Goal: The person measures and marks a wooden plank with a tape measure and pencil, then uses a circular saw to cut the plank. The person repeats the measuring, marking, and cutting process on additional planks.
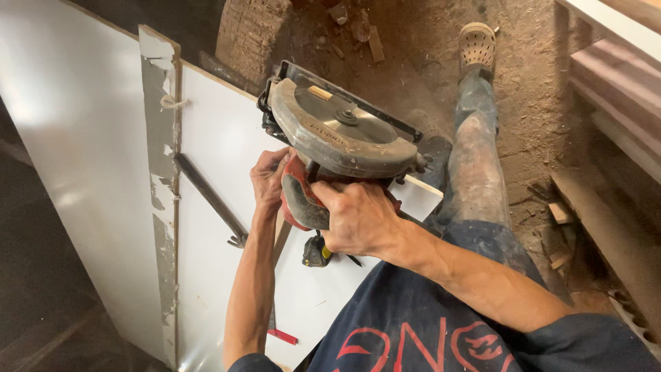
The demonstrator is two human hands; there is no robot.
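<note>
A circular saw (337, 127) with a grey blade guard and a red body rests on a white board (220, 145), near the board's right edge. My right hand (358, 217) is closed around the saw's red rear handle. Against the left side of the saw body, my left hand (268, 179) grips the saw too. The blade's lower part is hidden behind the guard and the board. My leg in dusty jeans and a perforated clog (476, 45) stretches out to the right of the saw.
A long dark metal bar clamp (210, 200) lies diagonally on the board, left of my hands. A worn strip of wood (160, 172) with peeling paint runs along the board. A second white panel (69, 138) lies at left. Planks (613, 76) lie at right on the dirt floor.
</note>
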